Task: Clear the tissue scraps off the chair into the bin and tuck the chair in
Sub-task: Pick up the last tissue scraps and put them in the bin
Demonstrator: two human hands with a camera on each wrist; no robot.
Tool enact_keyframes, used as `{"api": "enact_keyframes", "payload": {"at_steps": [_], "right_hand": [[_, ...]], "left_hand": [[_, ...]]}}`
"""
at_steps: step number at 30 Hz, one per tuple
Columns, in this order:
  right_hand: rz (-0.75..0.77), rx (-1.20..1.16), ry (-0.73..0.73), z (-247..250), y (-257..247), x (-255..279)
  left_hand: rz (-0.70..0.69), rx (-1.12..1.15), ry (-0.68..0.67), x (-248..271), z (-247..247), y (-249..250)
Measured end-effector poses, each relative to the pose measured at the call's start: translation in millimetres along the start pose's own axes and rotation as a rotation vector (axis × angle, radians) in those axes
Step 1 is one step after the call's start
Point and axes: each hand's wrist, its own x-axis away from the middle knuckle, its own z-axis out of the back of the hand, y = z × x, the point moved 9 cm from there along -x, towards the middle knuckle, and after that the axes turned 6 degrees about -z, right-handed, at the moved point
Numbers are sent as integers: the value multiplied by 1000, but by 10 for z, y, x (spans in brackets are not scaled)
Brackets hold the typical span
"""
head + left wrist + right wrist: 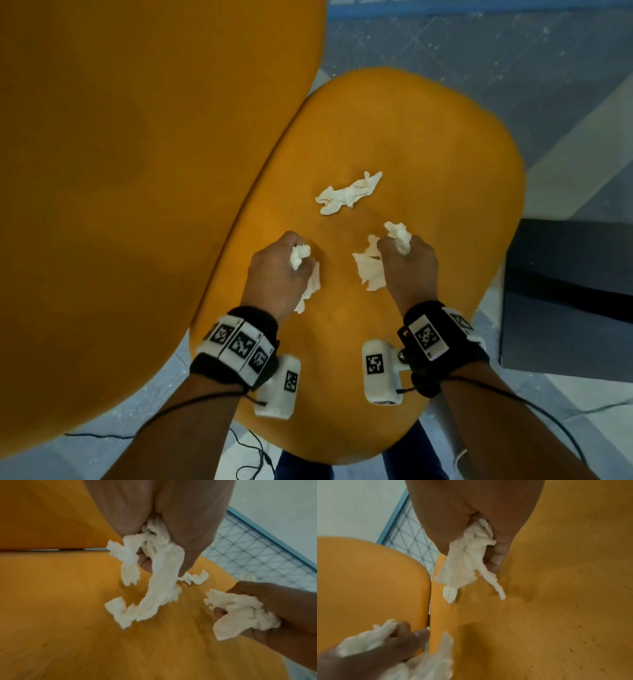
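The orange chair seat lies below me. My left hand grips a bunch of white tissue scraps, and a strip of them hangs down to the seat. My right hand grips another bunch of scraps, with torn ends trailing below the fist. One loose crumpled scrap lies on the seat just beyond both hands. Each wrist view also shows the other hand holding its tissue. I see no bin that I can name as such.
A large orange rounded surface fills the left side and overlaps the seat's left edge. A dark grey boxy object stands on the floor right of the chair. Grey-blue floor lies beyond. Thin cables trail from my wrists.
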Motion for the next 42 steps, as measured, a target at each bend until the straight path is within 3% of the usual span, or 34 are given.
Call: {"api": "enact_keyframes", "payload": {"at_steps": [5,11,17,23,27,29,34,42], "right_hand": [[-72,-92,-60,145,102,-84],[-124,-154,-87,403,223,-60],[-288,-233,-93,598,413,-9],[-226,-247,-135,730,423,49],[-207,-268,-191,754,441,144],[-224,-346,-200,728,494,207],[-259,-794,-217,608,527,459],[-254,-599,-32,700,680,1086]], "left_hand": [[-67,-177,19,-642,-238,334],[60,-441,-139,-958,-606,291],[100,-132,-56,-548,-486,339],[246,167,39,-14,-364,260],[238,285,101,184,-305,382],[198,307,36,283,-327,468],[85,326,-222,549,-423,638],[-23,306,-464,999,-392,897]]}}
